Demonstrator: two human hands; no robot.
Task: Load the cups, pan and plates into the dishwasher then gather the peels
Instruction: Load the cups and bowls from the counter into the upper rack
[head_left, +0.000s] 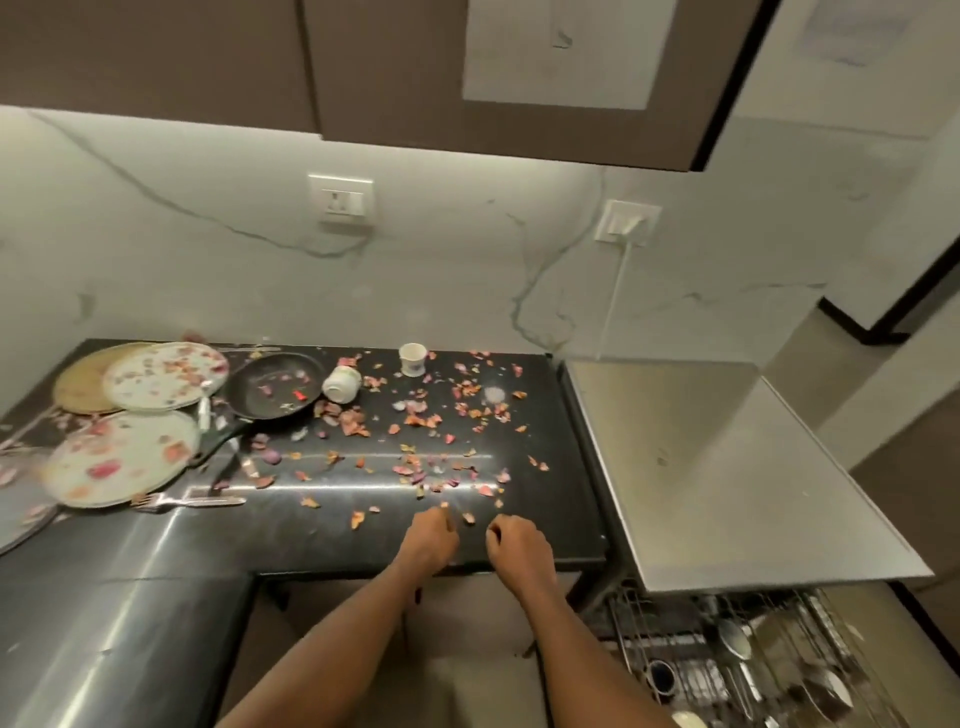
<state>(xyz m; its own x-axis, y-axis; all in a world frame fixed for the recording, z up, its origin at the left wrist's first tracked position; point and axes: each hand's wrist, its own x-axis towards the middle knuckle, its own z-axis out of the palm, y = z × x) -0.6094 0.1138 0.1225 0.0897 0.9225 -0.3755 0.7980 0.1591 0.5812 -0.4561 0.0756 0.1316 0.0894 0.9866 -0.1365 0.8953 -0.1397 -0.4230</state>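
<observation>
Both hands sit at lower centre of the frame, on the front edge of the black counter; left hand has fingers curled w/ a small peel bit pinched at the tips; right hand also curled, but can't tell if it holds anything. Onion peels lie scattered across centre of the counter, thickest mid-frame, a few just ahead of the hands.

At left of frame: black pan w/ a few scraps inside, handle pointing toward lower left; one white cup on its side touching the pan's right rim; second cup upright further back, near the wall. Upper left holds a white plate overlapping a tan plate; below them a bigger plate w/ peel bits on it; a fork lies just beside its lower edge.

At lower right the dishwasher rack is pulled out under a steel top; some utensils in it, blurred.
</observation>
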